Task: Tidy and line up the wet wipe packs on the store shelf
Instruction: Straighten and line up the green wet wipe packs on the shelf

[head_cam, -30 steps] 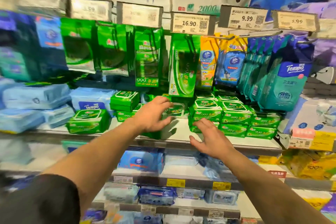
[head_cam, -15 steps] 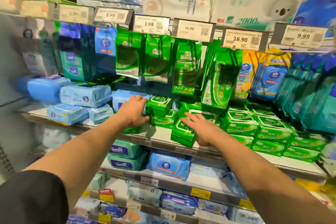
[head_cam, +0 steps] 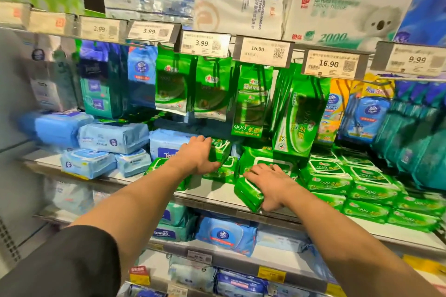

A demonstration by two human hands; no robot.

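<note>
I see small green wet wipe packs with white label flaps. One pack [head_cam: 248,194] lies tilted at the shelf [head_cam: 212,196] edge under my right hand [head_cam: 270,182]. My left hand [head_cam: 196,157] grips a stacked pack [head_cam: 220,152]. Neater rows of the same packs [head_cam: 350,185] sit right of my right hand.

Bright, even store light falls from above, and colours are strongly saturated. The centre of the frame is fairly sharp: the 16.90 price tag [head_cam: 331,64] reads clearly. Toward the left and right edges motion blur smears the packs (the teal ones at far right are streaks), and the tags at upper left are unreadable. Wide-angle distortion bends the shelf edge [head_cam: 217,198] and the tag rail. Glare shines on the hanging green packs [head_cam: 171,79]; a soft shadow lies on the shelf under the left hand [head_cam: 198,155]
</note>
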